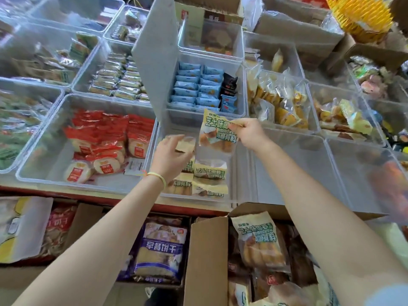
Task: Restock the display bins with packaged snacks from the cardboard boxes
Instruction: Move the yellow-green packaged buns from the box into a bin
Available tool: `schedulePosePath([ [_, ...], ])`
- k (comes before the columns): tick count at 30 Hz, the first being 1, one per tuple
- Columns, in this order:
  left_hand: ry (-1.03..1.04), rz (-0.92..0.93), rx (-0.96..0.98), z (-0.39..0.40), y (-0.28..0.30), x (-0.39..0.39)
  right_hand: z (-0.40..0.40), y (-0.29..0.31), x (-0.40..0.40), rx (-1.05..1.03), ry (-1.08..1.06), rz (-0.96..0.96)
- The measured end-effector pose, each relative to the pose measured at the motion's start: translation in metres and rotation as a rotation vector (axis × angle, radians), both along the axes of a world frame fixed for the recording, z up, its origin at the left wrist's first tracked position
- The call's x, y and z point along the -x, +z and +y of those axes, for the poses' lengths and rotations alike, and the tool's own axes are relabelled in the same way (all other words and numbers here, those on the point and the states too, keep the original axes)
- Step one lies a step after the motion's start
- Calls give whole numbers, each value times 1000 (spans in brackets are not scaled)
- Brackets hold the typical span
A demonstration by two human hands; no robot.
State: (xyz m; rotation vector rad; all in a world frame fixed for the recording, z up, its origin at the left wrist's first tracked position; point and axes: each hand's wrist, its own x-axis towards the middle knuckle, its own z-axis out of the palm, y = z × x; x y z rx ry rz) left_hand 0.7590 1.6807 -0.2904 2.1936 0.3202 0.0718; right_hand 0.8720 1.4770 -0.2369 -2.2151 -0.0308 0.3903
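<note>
Centre of frame: right hand [249, 132] pinches a cream-and-green snack packet [217, 131] by its upper edge, above a clear display bin [242, 173]. Left hand [171, 153] grips a second packet [185, 144], mostly hidden behind the fingers. More such packets [209, 171] lie in the bin, partly covered by the left wrist. Lower right: open cardboard box [207, 257], cut off by the frame edge, contents blurred.

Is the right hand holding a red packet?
No, the right hand pinches a pale yellow snack packet with green writing above the bin.
</note>
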Motion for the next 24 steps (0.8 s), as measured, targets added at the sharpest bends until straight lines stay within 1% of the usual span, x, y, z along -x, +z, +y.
schedulePosePath([
  [2,-119,12,-242,6,-19,-5,6,-18,-10,8,-26,-2],
  [3,-175,57,-343,8,-27,-7,9,-26,-13,17,-32,0],
  [5,-268,170,-484,11,-41,-9,13,-43,-17,44,-29,-16],
  [6,-306,219,-514,11,-47,-10,15,-52,-19,42,-38,-21],
  [8,-351,266,-540,12,-56,-9,20,-68,-22,23,-66,-8],
  [10,-358,267,-557,12,-63,-7,25,-83,-27,36,-77,29],
  [14,-364,272,-559,11,-71,-7,32,-104,-41,199,-37,116],
  [17,-370,269,-576,11,-76,-7,35,-112,-51,285,-28,156],
  [21,-388,282,-587,11,-78,-10,37,-125,-50,358,154,237],
  [24,-408,309,-604,11,-78,-10,36,-129,-45,359,198,220],
])
